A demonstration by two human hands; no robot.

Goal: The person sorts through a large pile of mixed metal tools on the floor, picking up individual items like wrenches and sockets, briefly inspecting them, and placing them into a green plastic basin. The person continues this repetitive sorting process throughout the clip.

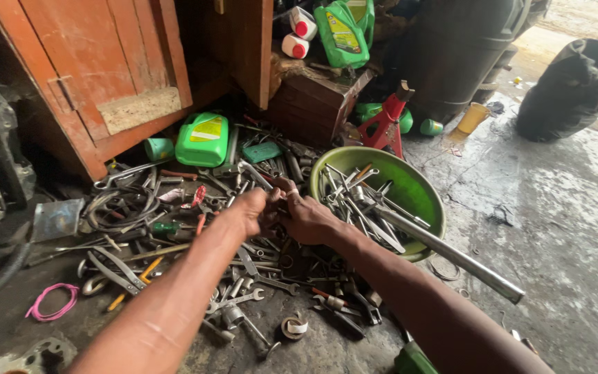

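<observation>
- Left hand and right hand meet over the tool pile on the floor, fingertips pinched together on one small part. Too small and too covered to identify; could be a nut or socket.
- Both hands closed narrow around that part, held just above the pile, beside the left rim of the green basin.
- Progress, as a judgement: sorting looks early to midway. The basin already holds a load of spanners plus a long steel pipe sticking out over its rim; most wrenches, pliers and sockets still lie loose on the floor.
- Visible bit of the part looks dark, metallic, greasy like everything around it.
- Nearby: green oil jug by the red wooden cabinet, red jack stand, pink wire loop.
</observation>
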